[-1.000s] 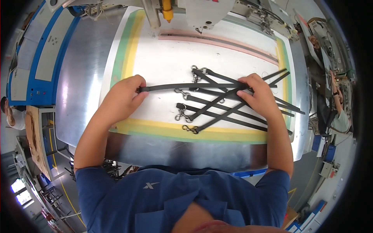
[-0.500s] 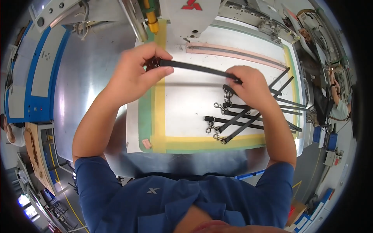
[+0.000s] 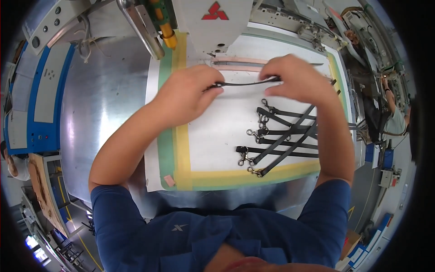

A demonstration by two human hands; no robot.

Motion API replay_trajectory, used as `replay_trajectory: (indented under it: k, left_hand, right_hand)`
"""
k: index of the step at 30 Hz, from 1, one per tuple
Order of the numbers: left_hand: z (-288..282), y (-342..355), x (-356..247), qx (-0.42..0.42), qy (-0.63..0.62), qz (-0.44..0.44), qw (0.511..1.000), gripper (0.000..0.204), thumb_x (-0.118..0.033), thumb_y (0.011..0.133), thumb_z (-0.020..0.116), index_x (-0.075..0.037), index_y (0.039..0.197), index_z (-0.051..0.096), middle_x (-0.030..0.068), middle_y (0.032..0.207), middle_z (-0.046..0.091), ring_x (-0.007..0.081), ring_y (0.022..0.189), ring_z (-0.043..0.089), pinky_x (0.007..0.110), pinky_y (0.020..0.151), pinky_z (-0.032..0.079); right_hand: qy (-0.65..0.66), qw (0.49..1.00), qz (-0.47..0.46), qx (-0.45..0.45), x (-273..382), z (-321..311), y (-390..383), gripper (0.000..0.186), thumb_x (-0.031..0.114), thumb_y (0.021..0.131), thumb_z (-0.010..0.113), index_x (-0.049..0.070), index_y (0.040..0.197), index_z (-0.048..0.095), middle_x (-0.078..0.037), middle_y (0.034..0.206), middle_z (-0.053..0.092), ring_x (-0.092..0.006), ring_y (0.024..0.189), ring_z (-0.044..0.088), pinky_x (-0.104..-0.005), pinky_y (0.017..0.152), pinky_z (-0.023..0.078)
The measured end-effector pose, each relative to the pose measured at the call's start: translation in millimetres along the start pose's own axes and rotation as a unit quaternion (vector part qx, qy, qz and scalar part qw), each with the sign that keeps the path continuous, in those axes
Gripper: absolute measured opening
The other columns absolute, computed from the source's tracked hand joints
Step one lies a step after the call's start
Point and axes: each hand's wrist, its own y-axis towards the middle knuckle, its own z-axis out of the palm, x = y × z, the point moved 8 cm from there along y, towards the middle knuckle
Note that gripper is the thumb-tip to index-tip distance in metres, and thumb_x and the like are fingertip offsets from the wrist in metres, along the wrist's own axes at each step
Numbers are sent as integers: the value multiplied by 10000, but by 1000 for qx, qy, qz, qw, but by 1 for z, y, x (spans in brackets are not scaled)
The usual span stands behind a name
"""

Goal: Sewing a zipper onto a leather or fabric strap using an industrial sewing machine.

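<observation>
A thin black strap is stretched between my two hands above the white work board, sagging slightly and seen nearly edge-on. My left hand pinches its left end, and the fingers hide most of that end. At the other end, thumb and fingers of my right hand are closed on the strap. Below my right hand, several black straps with metal snap hooks lie crossed in a loose pile on the board. Just beyond the held strap lies a pink strip with a dark lengthwise slot, partly covered by my right hand.
A white machine head overhangs the far side of the board, with a yellow cylinder and a metal tube beside it. Yellow and green tape borders the board. A blue-and-white cabinet stands left. Other people work at both sides.
My left hand has come right and nearer to me, so less strap shows between the hands. The strap has turned edge-on. My right hand is slightly higher and farther right. The view has shifted a little.
</observation>
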Motion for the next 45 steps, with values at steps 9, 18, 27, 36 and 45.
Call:
replay_trajectory:
  k: [9,18,27,36,45]
  left_hand:
    - [35,-5,13,-23,156,201,967,315,-146,838,801,-67,1125,698,103,981,702,315,856,681,419,713,536]
    - [51,11,64,37,209,-40,976,745,-559,846,755,-48,1373,631,195,1299,638,352,1266,565,511,1105,399]
    - [43,8,74,-1,242,-50,969,395,-285,912,737,-37,1217,706,133,1181,702,353,1143,631,448,1008,496]
    - [54,9,83,-4,188,-15,982,372,35,883,618,-55,1232,712,130,1149,709,342,1090,655,425,965,535]
    - [58,14,76,13,222,9,975,406,61,839,616,-47,1219,713,116,1138,703,335,1050,665,426,938,540]
  right_hand:
    - [196,977,21,82,-15,41,30,247,71,837,766,19,1071,706,-130,936,735,-310,874,683,-378,815,532]
    - [139,989,-33,-38,-24,59,49,196,83,893,725,66,1088,716,-108,1029,701,-329,926,669,-400,820,526]
    - [97,989,-16,-112,-41,60,63,291,-28,862,647,101,1100,751,-57,1051,702,-269,932,696,-386,818,555]
    - [38,990,-35,-133,-42,74,66,442,-106,759,638,141,1099,773,-21,1038,698,-234,947,713,-375,797,574]
    - [-3,988,-50,-147,-37,77,64,470,-70,786,623,210,1128,783,-31,992,661,-261,919,683,-394,753,553]
